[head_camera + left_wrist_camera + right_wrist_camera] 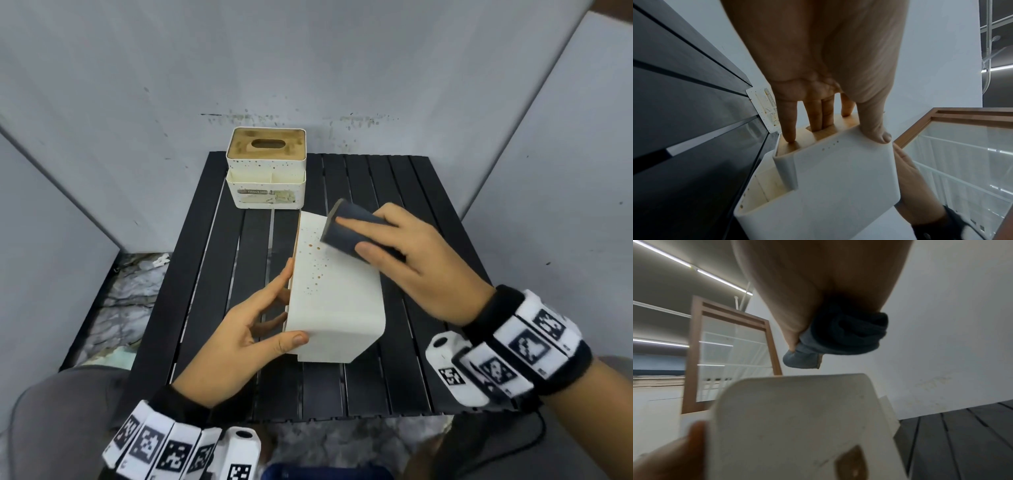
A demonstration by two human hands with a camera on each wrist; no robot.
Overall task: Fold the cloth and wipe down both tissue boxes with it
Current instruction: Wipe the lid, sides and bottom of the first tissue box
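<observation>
Our left hand (253, 325) grips the tipped tissue box (337, 294), its long axis running away from us. Our right hand (414, 263) holds the folded cloth (352, 229) on its far end.

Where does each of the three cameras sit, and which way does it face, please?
Head: worn high, looking down at the slatted table; both hands and banded wrists show.
Left wrist: looks along the left hand, which grips the near tissue box.
Right wrist: looks along the right hand, which holds the folded cloth.
All three share that box.
</observation>
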